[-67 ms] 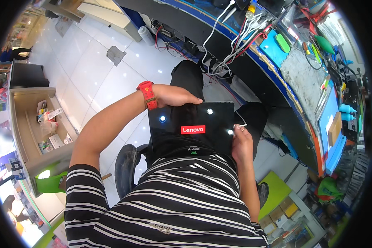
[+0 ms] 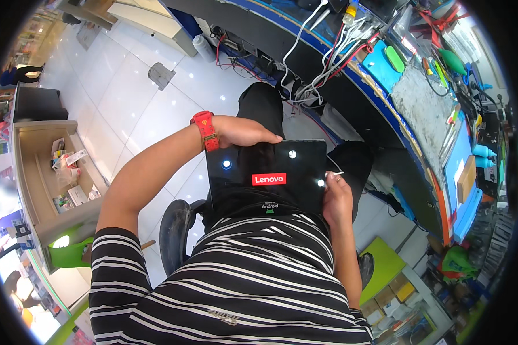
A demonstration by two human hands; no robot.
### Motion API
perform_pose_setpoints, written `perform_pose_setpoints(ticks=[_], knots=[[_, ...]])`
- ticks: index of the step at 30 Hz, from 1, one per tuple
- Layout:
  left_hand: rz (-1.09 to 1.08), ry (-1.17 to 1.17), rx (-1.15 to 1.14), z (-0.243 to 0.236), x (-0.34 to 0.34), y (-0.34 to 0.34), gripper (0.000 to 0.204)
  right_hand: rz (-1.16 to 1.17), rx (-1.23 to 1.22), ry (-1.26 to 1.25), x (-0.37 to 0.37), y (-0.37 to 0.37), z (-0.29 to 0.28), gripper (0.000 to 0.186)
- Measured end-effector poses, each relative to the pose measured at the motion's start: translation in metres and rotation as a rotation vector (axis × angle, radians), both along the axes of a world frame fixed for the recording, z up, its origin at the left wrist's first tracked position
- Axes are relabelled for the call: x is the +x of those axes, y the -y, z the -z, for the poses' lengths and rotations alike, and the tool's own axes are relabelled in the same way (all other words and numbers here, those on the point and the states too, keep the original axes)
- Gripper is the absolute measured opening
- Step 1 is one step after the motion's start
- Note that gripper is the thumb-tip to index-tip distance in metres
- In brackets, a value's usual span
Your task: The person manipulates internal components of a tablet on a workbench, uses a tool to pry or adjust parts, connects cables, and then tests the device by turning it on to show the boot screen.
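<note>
A black tablet (image 2: 242,187) lies across my lap with its screen lit, showing a red logo block and a small green figure under it. Along the tablet's far left edge my left hand (image 2: 243,131) is closed, thumb on the front rim and fingers hidden behind. At the right edge my right hand (image 2: 338,202) is closed, with thumb and finger pinching the end of a thin white cable (image 2: 337,165). Whether its plug sits in the tablet cannot be made out. Light reflections cover parts of the glass.
A curved workbench (image 2: 420,109) with tools and a blue mat runs along the right. White cables (image 2: 334,63) hang over its edge. An open drawer (image 2: 46,167) with small packages stands left. A chair armrest (image 2: 176,236) is beside me, and a white bottle (image 2: 204,49) stands ahead.
</note>
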State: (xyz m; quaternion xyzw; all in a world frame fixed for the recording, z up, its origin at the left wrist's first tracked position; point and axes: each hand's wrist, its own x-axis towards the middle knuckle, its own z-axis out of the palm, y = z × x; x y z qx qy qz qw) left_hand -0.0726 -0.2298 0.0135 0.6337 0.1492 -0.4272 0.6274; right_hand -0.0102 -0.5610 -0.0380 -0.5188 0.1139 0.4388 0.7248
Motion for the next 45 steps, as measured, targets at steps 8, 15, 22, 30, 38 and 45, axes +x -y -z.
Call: perform_pose_setpoints(ticks=[8, 15, 22, 30, 38, 45], knots=[[0.014, 0.014, 0.057, -0.005, -0.001, 0.000, 0.067, 0.003, -0.092, 0.064, 0.000, 0.006, 0.011, 0.016], [-0.017, 0.017, 0.013, 0.001, -0.005, -0.002, 0.071, 0.012, -0.094, 0.101, -0.004, -0.010, -0.008, 0.014], [-0.011, 0.013, 0.050, 0.006, -0.006, -0.004, 0.071, -0.018, -0.081, 0.088, -0.001, -0.009, -0.003, 0.015], [-0.013, -0.007, 0.041, 0.002, 0.000, -0.001, 0.069, -0.002, -0.058, 0.076, 0.001, 0.000, 0.006, 0.017], [-0.038, 0.018, 0.019, 0.020, -0.005, -0.003, 0.066, 0.021, -0.039, 0.091, -0.003, 0.000, 0.009, 0.020], [-0.025, -0.021, 0.047, 0.004, -0.003, 0.001, 0.069, -0.019, 0.068, 0.096, 0.002, 0.005, 0.025, 0.018]])
